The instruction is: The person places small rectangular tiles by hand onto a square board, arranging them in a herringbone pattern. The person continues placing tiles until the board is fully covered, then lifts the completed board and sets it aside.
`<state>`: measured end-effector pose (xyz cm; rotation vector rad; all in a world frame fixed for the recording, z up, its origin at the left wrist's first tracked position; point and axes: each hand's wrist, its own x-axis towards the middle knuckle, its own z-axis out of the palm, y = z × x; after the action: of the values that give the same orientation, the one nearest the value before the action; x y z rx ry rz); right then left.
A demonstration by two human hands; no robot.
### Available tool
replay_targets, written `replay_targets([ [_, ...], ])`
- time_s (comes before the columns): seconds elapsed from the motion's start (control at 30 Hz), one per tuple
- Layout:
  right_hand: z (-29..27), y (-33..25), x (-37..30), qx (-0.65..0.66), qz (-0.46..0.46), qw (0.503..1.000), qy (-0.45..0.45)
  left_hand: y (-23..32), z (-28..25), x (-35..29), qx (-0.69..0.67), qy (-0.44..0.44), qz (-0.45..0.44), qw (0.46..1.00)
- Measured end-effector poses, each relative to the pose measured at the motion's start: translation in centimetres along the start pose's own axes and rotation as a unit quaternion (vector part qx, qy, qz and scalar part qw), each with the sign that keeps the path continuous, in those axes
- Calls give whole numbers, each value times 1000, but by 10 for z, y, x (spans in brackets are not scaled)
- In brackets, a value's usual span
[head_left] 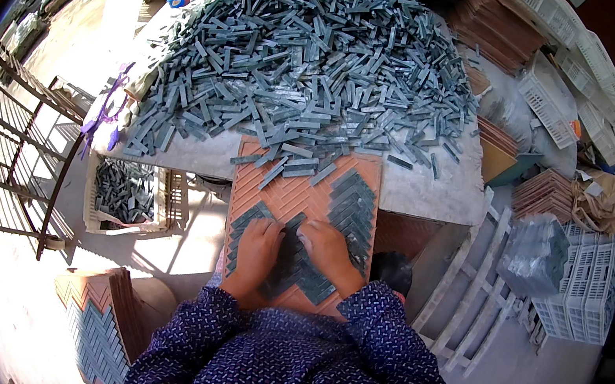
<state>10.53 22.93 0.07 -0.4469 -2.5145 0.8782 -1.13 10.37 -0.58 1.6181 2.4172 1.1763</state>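
An orange-brown herringbone-grooved tray (pixel 276 187) juts from the table's near edge toward my body. Dark grey-green stone strips (pixel 353 207) fill part of its grooves in a zigzag pattern. Over the left part of the pattern, my left hand (pixel 257 252) is closed, fingers bent down. Close beside it, my right hand (pixel 332 253) is also closed, its fingertips at the middle of the pattern. Whatever lies between the fingers of either hand is hidden. Several loose strips (pixel 297 165) lie across the tray's far end, below a large heap of strips (pixel 312 57).
The heap covers most of the pale table (pixel 442 192). On the left are a crate of strips (pixel 162 206), a metal rack (pixel 20 149) and a stack of grooved trays (pixel 117 322). At right, a white slatted frame (pixel 472 288) lies near plastic crates (pixel 583 289) and a wrapped stack (pixel 532 261).
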Motion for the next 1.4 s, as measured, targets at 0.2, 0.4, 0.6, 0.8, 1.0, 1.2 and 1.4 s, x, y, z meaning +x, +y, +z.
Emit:
replay_targets([
  [0.2, -6, -7, 18, -41, 54, 997, 29, -3, 4, 8, 10, -42, -71, 997],
  [0.4, -12, 19, 56, -101, 37, 989, 104, 2, 2, 5, 24, -43, -37, 998],
  [0.6, -27, 26, 91, -184, 127, 974, 43, 19, -10, -24, 117, -168, 17, 979],
  [0.8, -11, 33, 93, -176, 166, 970, 18, 17, -10, -30, 130, -209, 17, 969],
  [1.0, -26, 15, 67, -43, 150, 985, 75, 14, -12, -34, 133, -202, 23, 970],
  [1.2, -22, -4, -16, 33, 169, 985, -33, 16, -9, -33, 127, -201, 24, 971],
  [1.4, -13, -20, -22, -1, 126, 992, 20, 13, -9, -35, 130, -193, 24, 972],
])
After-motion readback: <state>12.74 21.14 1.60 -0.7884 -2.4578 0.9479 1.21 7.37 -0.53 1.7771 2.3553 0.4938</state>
